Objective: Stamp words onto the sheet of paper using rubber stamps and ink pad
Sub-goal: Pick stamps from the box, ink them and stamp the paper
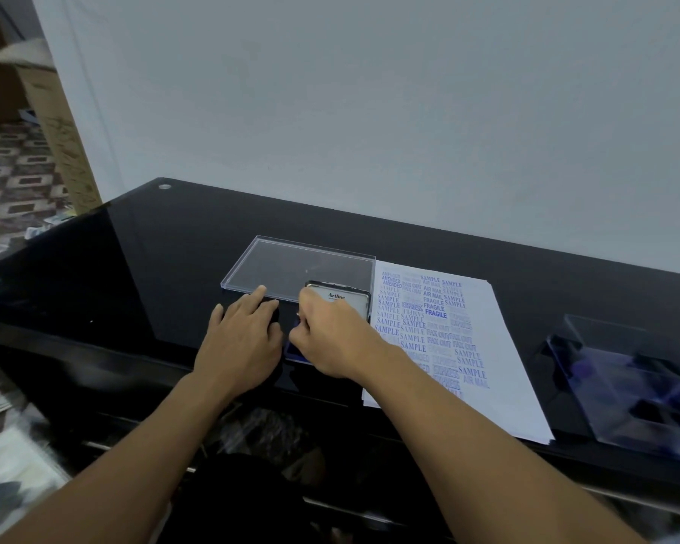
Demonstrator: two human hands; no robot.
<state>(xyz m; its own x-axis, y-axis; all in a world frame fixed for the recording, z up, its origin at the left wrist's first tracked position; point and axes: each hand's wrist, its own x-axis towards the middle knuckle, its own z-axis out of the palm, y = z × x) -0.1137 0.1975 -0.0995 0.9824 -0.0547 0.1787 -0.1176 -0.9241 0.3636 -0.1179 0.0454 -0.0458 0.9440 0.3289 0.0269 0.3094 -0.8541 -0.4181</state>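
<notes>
Glossy black tabletop (154, 249) across the middle of the frame, from left edge to right edge. Bears a small round metal fitting (165, 186) at its far left corner. At frame centre, holds a flat clear plastic tray (291, 265), with an open ink pad (346, 300) just in front. Right of those, carries a sheet of paper (499, 347) covered in blue stamped words. At far right, holds a clear plastic box (625, 390), contents blurred.

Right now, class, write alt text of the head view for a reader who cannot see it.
A person's right hand pinches what seems a rubber stamp on the blue Artline ink pad; the left hand rests beside it on the black table. A sheet of paper crowded with blue stamped words lies to the right.
</notes>
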